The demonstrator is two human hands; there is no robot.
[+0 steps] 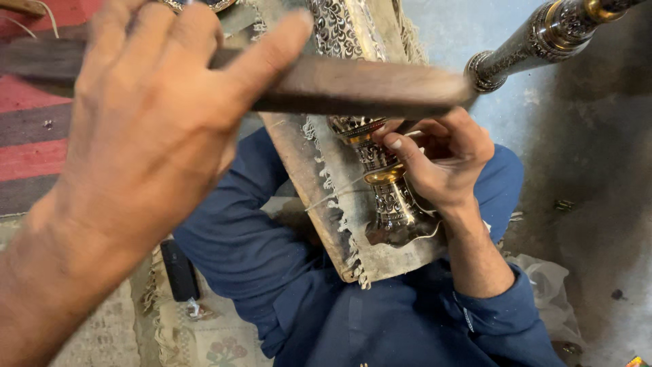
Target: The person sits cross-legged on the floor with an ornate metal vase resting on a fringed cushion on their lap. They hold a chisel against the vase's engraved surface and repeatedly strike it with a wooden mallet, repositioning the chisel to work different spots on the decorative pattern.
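An engraved metal vessel [388,197], silver-toned with a brass-coloured waist band, lies near centre on a worn fringed cloth [326,197] across the lap and is steadied by the right hand [441,160], fingers curled narrowly around its neck; it is judged rigid, fairly heavy and slippery on the polished bands (best gripped at the narrow waist). A dark wooden bar [353,85] is clasped by the left hand [146,129], fingers closed over it, while an ornate metal stem [543,37] is seen far right.

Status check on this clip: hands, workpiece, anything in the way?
Left hand grips wooden stick. Right hand steadies engraved metal vase on fringed board. Stick crosses above vase.
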